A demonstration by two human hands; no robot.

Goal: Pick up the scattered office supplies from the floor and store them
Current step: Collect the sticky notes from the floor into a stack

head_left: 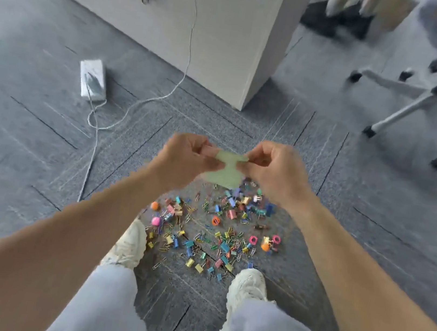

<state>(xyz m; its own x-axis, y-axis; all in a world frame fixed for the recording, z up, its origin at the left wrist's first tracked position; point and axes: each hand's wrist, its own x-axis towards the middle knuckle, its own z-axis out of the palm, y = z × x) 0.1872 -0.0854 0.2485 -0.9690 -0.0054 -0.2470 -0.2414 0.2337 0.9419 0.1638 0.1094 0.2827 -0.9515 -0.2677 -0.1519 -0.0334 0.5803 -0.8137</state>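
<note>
Above scattered clips (223, 247), near cabinet (204, 21), both hands (184, 160) (274, 173) pinch-gripped on green, perhaps plastic, pouch (224, 173)

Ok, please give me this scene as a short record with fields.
left hand: pinches green sheet, left edge
right hand: pinches its right edge
green sheet: held up over the clips; maybe a bag
clips: many, coloured, scattered on carpet by the shoes
other: power strip, cable, cabinet, chair

Both forearms (58, 240) are bare from the frame's lower corners. Pale grey trousers (105, 307) cover the legs at the bottom, above chunky cream lace-up trainers (128, 245).
</note>
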